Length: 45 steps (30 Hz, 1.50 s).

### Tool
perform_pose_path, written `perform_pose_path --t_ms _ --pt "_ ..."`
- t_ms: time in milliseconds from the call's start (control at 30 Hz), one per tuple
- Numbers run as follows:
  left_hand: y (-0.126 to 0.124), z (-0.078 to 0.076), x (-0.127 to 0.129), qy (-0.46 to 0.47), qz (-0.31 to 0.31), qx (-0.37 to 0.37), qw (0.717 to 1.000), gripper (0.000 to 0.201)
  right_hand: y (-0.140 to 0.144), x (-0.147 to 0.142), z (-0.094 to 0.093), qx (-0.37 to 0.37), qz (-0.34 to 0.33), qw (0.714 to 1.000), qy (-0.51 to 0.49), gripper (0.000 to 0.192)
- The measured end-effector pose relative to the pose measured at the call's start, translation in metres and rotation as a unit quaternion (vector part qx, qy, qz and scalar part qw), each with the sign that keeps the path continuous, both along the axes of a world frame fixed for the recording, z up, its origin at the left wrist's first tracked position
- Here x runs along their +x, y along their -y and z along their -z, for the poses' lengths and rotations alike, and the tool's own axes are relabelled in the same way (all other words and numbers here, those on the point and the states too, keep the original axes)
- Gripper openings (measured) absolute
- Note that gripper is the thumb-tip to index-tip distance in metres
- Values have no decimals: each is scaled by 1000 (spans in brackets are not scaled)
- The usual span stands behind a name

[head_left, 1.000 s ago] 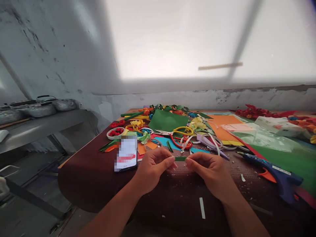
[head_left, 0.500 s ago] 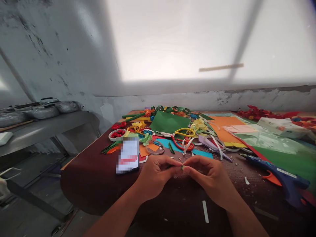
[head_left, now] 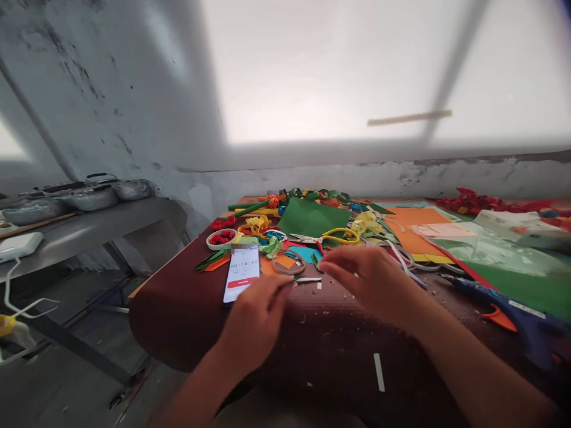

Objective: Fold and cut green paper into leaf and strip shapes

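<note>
My left hand point(head_left: 256, 315) hovers low over the dark brown tablecloth point(head_left: 187, 315), just right of a phone point(head_left: 243, 273) that shows a timer. Its fingertips are pinched together, and motion blur hides whether the small green paper strip is in them. My right hand point(head_left: 370, 279) is stretched forward with fingers apart and nothing in it. It hangs over paper scraps near a tape ring point(head_left: 288, 261) and yellow-handled scissors point(head_left: 341, 236).
A green paper sheet point(head_left: 312, 217), orange paper point(head_left: 410, 229) and paper flowers lie at the back. A white bowl of red paper roses point(head_left: 220, 238) sits left of them. A blue glue gun point(head_left: 513, 309) lies at right, a white strip point(head_left: 379, 371) near the front edge. A metal shelf point(head_left: 89, 223) stands left.
My hands were together pinching a green paper strip. They have come apart: the right reached forward toward the scraps, the left dropped back and left. The camera turned slightly left.
</note>
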<state>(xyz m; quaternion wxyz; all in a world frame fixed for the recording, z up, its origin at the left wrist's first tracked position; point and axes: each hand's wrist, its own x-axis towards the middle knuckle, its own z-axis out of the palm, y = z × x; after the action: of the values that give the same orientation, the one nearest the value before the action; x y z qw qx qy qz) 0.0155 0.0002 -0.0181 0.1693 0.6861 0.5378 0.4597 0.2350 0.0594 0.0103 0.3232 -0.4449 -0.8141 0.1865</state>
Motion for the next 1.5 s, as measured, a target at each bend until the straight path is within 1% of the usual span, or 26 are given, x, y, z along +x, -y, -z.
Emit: perform_pose_path --t_ms 67,100,133,200,267,367,433,500,533,600,633,700,733,800,867,967,1000,1067,1100,1167,1267,1300,1333,1400,1433,1500 --pt "5 -7 -27 49 -82 4 995 23 -24 -12 -7 4 52 992 113 27" --pt "7 -10 -41 86 -107 0 991 27 -36 -17 -7 -2 58 983 174 27" --pt "8 -13 -54 123 -124 -4 985 31 -48 -21 -5 -9 54 980 193 27" --pt "9 -15 -77 178 -151 -4 972 35 -66 -27 3 -17 48 977 206 29" --pt "11 -13 -94 214 -162 -3 963 36 -75 -29 10 -20 42 977 208 38" --pt "11 -8 -105 234 -158 -18 959 37 -76 -28 17 -19 35 978 206 46" --pt "9 -7 -102 222 -150 -29 963 37 -73 -28 19 -15 31 979 199 44" --pt "3 -12 -90 194 -128 -34 972 38 -68 -27 18 -5 23 983 184 40" --pt "-3 -16 -82 175 -107 -35 978 38 -65 -28 17 -5 7 988 153 37" --pt "-19 -25 -63 132 -58 -30 989 40 -59 -28 15 -34 -56 997 29 31" --pt "-28 -29 -53 101 -23 -35 994 41 -56 -29 14 -58 -98 992 -51 28" --pt "-47 -35 -34 75 48 -64 994 41 -53 -30 12 -94 -170 961 -199 24" --pt "-56 -37 -26 71 82 -82 991 40 -52 -30 10 -99 -189 946 -246 22" --pt "-68 -38 -12 87 128 -94 983 35 -53 -30 8 -102 -199 928 -299 22" --pt "-73 -37 -2 130 149 -92 976 31 -56 -30 7 -117 -184 920 -326 24" --pt "-69 -34 8 193 173 -106 960 36 -62 -31 9 -125 -157 914 -354 24" --pt "-67 -33 10 195 179 -115 957 40 -63 -32 10 -122 -152 911 -363 24" --pt "-64 -32 12 173 176 -118 962 46 -65 -33 11 -117 -150 908 -372 25" --pt "-63 -31 13 161 168 -112 966 47 -64 -33 11 -117 -153 908 -373 26" --pt "-63 -30 12 159 152 -100 970 42 -63 -33 10 -133 -179 902 -371 28" --pt "-63 -29 10 207 140 -99 963 38 -61 -33 9 -154 -233 887 -367 33" --pt "-63 -29 9 217 139 -98 961 39 -61 -32 9 -144 -234 889 -365 33" --pt "-63 -29 9 221 142 -98 960 39 -61 -32 9 -123 -220 898 -362 33" --pt "-61 -30 9 220 157 -97 958 43 -61 -32 10 -69 -173 920 -344 31" --pt "-59 -30 9 214 165 -94 958 45 -62 -32 11 -55 -159 928 -333 31" --pt "-57 -30 9 176 168 -74 967 45 -61 -32 12 -58 -163 933 -317 30"
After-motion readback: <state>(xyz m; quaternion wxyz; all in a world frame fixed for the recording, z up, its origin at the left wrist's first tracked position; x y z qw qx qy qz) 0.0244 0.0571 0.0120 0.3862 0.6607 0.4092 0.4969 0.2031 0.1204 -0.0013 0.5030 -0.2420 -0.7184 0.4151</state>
